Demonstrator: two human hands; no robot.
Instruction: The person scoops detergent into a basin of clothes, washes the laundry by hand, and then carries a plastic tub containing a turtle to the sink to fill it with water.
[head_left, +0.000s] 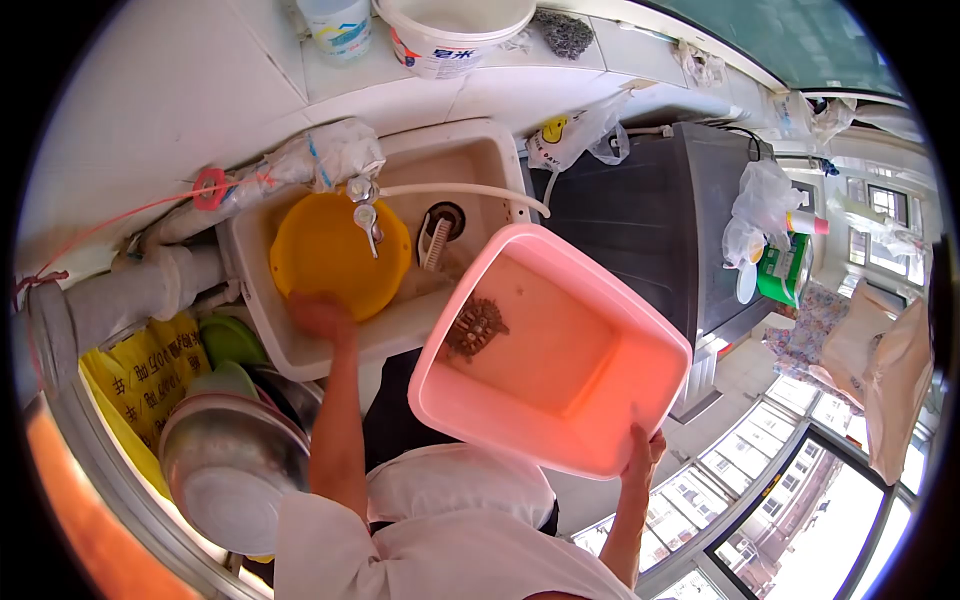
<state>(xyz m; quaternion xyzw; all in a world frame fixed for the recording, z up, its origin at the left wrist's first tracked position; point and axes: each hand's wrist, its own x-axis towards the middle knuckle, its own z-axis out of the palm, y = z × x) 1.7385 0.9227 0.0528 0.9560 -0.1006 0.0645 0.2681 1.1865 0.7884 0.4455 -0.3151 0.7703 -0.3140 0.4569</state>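
Observation:
My right hand [643,456] grips the near right corner of a pink plastic tub [455,400], which is tilted over the sink's right edge. Inside the tub, against its left wall, lies a brown patterned turtle [477,327]. My left hand [322,318] is at the near rim of a round yellow basin [340,255] in the white sink [400,350]. Motion blurs the left fingers, so their grip on the rim is unclear. Above the yellow basin stands a metal tap [366,215]. A white brush [436,245] lies by the drain.
A pale hose [460,190] runs across the sink. To the right stands a dark grey appliance [630,210] with plastic bags on it. Metal bowls [235,470] are stacked at lower left. A white bucket [450,45] and a dark scrubber [564,34] sit on the ledge.

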